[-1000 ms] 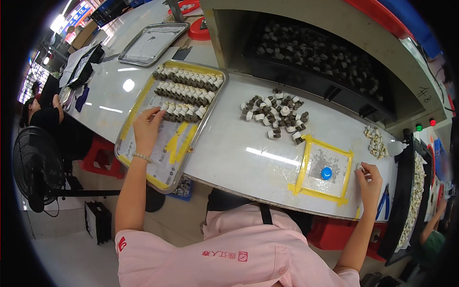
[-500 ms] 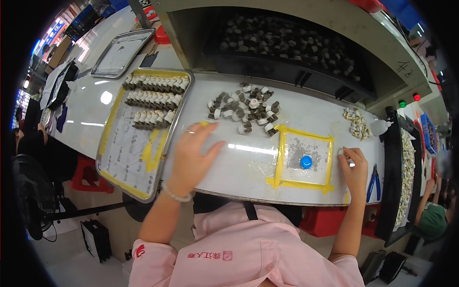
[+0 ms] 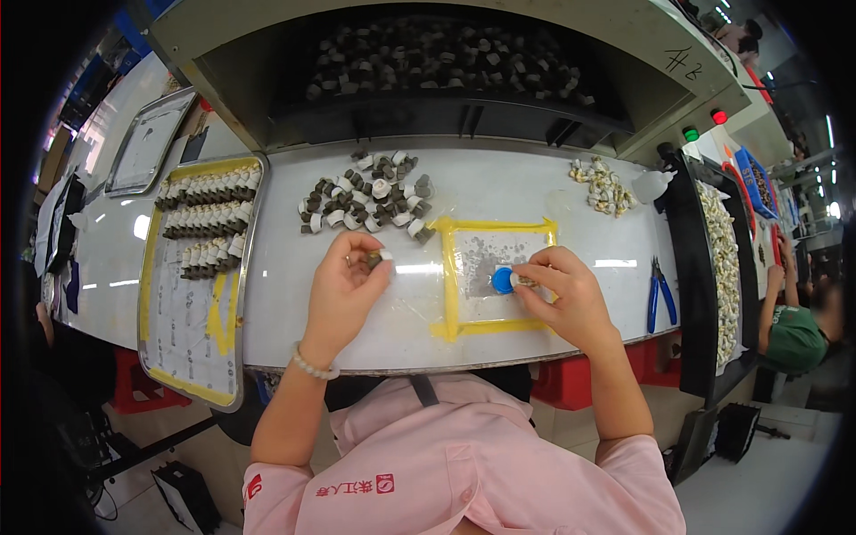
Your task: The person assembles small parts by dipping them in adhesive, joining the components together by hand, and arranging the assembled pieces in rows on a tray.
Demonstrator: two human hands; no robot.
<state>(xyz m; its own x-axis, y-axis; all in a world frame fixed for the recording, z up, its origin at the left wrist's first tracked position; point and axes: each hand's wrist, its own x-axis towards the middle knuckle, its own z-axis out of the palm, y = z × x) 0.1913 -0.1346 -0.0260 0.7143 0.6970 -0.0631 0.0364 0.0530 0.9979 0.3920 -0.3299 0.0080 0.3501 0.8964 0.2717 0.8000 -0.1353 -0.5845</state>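
Two bare hands work at a white counter (image 3: 499,352): the left hand (image 3: 349,283) pinches a small dark-and-white cylindrical part (image 3: 375,259) in a closed grip, the right hand (image 3: 563,290) grips a small pale piece (image 3: 520,280) beside a blue cap (image 3: 502,280) inside the yellow-taped square (image 3: 450,276); beyond lies a loose pile of similar parts (image 3: 367,200).

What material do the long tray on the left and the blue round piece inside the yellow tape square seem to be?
The tray looks like metal with a dull silver finish: thin raised rim, grey sheen. The blue round piece looks like plastic, smooth and evenly coloured, though it is too small to be sure.
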